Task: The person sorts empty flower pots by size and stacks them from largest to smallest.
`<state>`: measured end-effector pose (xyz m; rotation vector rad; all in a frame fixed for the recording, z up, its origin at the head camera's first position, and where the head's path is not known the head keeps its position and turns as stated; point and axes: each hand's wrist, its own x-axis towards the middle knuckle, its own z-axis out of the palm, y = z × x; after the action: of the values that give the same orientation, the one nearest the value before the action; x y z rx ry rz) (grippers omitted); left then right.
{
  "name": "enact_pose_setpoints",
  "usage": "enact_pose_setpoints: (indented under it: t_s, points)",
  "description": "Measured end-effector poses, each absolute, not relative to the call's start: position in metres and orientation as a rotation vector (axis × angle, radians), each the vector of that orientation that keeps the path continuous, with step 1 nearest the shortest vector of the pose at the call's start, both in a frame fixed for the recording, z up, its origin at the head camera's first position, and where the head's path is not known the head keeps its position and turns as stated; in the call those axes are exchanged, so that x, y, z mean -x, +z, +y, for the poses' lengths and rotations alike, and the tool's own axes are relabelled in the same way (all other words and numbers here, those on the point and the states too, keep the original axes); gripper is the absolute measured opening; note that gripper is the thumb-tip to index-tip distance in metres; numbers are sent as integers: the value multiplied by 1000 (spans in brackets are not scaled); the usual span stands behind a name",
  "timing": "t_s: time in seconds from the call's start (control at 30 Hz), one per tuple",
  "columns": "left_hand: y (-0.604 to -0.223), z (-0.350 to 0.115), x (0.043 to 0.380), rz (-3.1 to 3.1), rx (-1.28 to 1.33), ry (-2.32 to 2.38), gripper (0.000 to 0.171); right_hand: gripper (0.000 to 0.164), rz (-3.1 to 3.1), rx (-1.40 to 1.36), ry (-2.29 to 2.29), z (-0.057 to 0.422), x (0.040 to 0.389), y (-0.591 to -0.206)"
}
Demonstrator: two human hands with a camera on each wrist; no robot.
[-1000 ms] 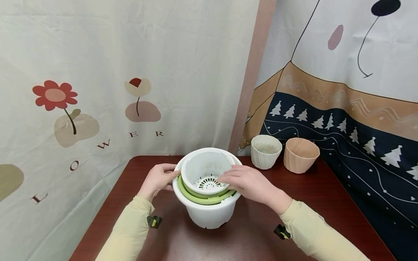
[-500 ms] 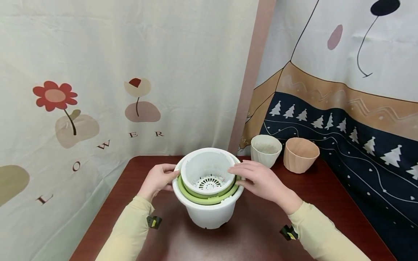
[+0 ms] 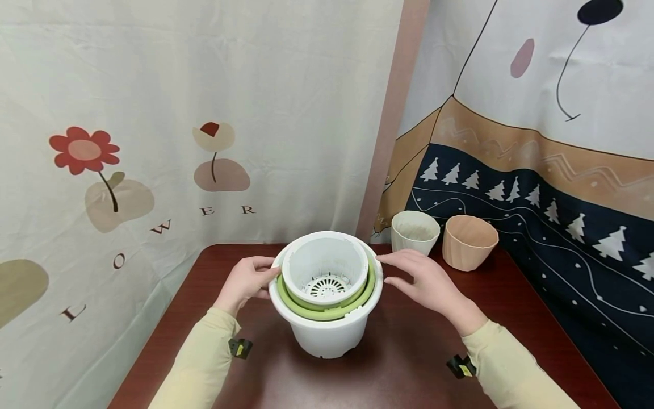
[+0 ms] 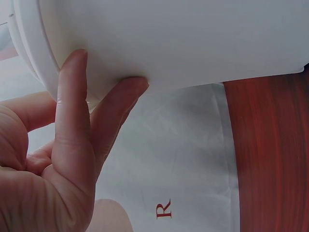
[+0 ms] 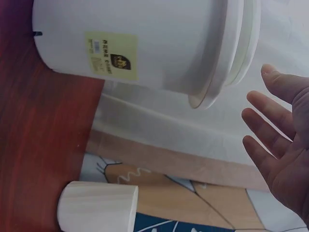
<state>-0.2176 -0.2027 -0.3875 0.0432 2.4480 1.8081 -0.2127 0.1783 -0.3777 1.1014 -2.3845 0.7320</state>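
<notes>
A large white flowerpot [image 3: 329, 339] stands upright on the table. Nested in it are a green pot [image 3: 311, 313] and a smaller white pot [image 3: 322, 255] with a slotted bottom. My left hand [image 3: 246, 283] grips the large pot's rim at the left, thumb on top. In the left wrist view, that hand's fingers [image 4: 72, 101] lie against the outer wall under the rim. To the right, my right hand [image 3: 429, 281] is held with fingers extended and grips nothing. The right wrist view has a gap between it and the rim, and a yellow label [image 5: 112, 55] on the pot.
Behind my right hand, a cream fluted pot [image 3: 411, 241] and a peach one [image 3: 467, 247] stand at the table's back right. A printed curtain [image 3: 306, 142] hangs along the back edge of the dark red table [image 3: 424, 363].
My right hand has let go of the nested pots' right side and drawn back to the right, off the rim. The left hand and the pots keep their places.
</notes>
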Motion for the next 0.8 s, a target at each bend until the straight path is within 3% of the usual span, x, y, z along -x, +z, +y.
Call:
enact_pose_setpoints:
  t_s: [0.8]
  points:
    - [-388,-203,218,2449,-43,1801,40,56,-2667,-683,802,221,239,-424]
